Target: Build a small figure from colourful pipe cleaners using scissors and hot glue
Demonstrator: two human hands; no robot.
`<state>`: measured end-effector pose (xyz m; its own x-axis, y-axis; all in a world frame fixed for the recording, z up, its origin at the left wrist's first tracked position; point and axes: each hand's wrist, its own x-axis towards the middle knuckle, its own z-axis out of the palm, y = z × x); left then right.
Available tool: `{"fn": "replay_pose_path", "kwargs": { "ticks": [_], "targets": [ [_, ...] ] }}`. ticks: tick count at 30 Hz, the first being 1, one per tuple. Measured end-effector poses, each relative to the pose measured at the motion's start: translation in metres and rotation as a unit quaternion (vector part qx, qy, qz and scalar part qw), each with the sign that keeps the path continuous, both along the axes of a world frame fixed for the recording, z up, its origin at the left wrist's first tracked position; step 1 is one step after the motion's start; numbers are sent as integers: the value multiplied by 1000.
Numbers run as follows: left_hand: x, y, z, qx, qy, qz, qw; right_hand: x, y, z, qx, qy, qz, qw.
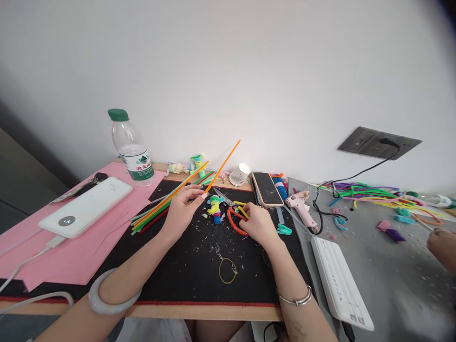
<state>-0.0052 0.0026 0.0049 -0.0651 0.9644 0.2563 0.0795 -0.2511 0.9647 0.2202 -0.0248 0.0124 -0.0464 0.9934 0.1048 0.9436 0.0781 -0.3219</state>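
My left hand [183,209] pinches the lower end of an orange pipe cleaner [225,163], which slants up to the right. Under that wrist lies a bundle of green, red and orange pipe cleaners [155,212]. Closed around the handles of a pair of scissors [231,219] is my right hand [259,224]. The scissors have orange-red and yellow handles, and their blades point away to the upper left. Between my hands a small yellow, blue and green fuzzy figure [215,205] rests on the black mat [185,266].
Left are a water bottle [133,147], a white power bank [87,206] and pink paper [96,251]. A paper cup [240,174], phone [267,189] and glue gun [302,209] stand or lie beyond my right hand. Another person's hand [441,247] shows far right.
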Motion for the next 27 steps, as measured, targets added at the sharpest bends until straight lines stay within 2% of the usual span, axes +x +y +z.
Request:
{"fn": "replay_pose_path", "kwargs": {
  "ticks": [5, 11, 17, 21, 24, 27],
  "targets": [
    [-3, 4, 1, -14, -52, 59, 997, 6, -1, 5, 24, 3, -56, 998],
    [-3, 3, 5, -36, -79, 66, 994, 9, 0, 10, 26, 39, -107, 993],
    [-3, 2, 5, -48, -60, 57, 995, 6, 1, 6, 22, 93, -82, 992],
    [-4, 4, 3, -43, -45, 52, 997, 5, 2, 3, 47, 145, -62, 986],
    [-3, 4, 3, -39, -44, 48, 997, 3, 3, 2, 51, 205, -56, 976],
    [-3, 3, 3, -36, -46, 48, 997, 2, 3, 0, 34, 302, -35, 952]
  ]
}}
